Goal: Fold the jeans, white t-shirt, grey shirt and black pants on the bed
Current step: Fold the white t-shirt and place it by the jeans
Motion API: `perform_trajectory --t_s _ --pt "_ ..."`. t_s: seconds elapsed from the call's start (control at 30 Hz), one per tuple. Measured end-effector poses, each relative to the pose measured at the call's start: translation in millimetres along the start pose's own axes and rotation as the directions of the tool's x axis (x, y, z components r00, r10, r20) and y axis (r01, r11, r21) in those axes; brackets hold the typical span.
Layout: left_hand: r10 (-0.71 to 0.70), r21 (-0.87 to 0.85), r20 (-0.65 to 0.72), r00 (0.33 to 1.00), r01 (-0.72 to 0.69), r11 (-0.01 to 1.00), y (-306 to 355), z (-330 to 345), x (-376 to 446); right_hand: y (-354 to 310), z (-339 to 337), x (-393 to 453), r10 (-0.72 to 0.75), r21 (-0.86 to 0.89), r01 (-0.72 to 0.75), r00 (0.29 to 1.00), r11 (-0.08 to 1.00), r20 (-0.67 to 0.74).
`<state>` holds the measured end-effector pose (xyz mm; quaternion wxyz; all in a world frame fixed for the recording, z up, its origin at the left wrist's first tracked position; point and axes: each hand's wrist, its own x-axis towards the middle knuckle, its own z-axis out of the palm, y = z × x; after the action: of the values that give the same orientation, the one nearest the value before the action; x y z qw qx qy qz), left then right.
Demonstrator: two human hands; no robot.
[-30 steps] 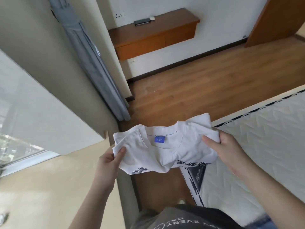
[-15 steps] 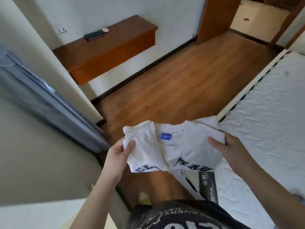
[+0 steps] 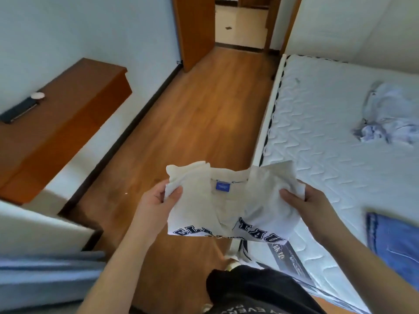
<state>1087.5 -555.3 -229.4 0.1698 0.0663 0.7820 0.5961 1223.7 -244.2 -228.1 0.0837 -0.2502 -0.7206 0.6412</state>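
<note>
I hold the folded white t-shirt (image 3: 229,205) in the air over the floor, beside the bed's left edge. Its blue neck label faces up and dark block letters show along its lower fold. My left hand (image 3: 156,202) pinches its left side, thumb on top. My right hand (image 3: 306,205) grips its right side. Blue jeans (image 3: 394,241) lie on the white mattress (image 3: 317,137) at the right edge. A crumpled pale grey-blue garment (image 3: 390,118) lies further back on the mattress. The black pants are not in view.
A wooden wall-mounted shelf (image 3: 59,123) with a dark flat device (image 3: 18,109) is at the left. Wooden floor (image 3: 192,109) runs between it and the bed toward an open doorway (image 3: 240,21). A grey curtain (image 3: 45,275) hangs at lower left.
My view has swung right, from the window wall and curtain toward the bed and doorway. Both hands keep the same hold on the t-shirt, now nearer the mattress edge.
</note>
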Motion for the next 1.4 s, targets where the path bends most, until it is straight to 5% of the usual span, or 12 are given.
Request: perform_trajectory --t_s 0.37,0.67,1.0,1.2,1.4 --pt "0.007 0.103 0.119 0.993 -0.02 0.994 42 19 113 0 -7 70 0.107 0.171 -0.09 0.99 0.981 -0.091" --pt "-0.003 0.088 0.417 0.909 -0.037 0.995 56 105 212 13 -42 73 0.201 0.205 -0.131 0.908 0.97 -0.368" --pt "-0.004 0.138 0.768 0.641 -0.159 0.978 54 186 315 22 -1 78 0.286 0.169 -0.234 0.683 0.957 -0.673" --pt "-0.019 0.124 0.949 0.315 -0.318 0.94 61 203 364 12 70 78 0.354 0.268 -0.237 0.498 0.934 -0.792" --pt "-0.072 0.098 0.994 0.084 -0.368 0.925 64 234 375 9 131 53 0.413 0.375 -0.175 0.311 0.91 -0.856"
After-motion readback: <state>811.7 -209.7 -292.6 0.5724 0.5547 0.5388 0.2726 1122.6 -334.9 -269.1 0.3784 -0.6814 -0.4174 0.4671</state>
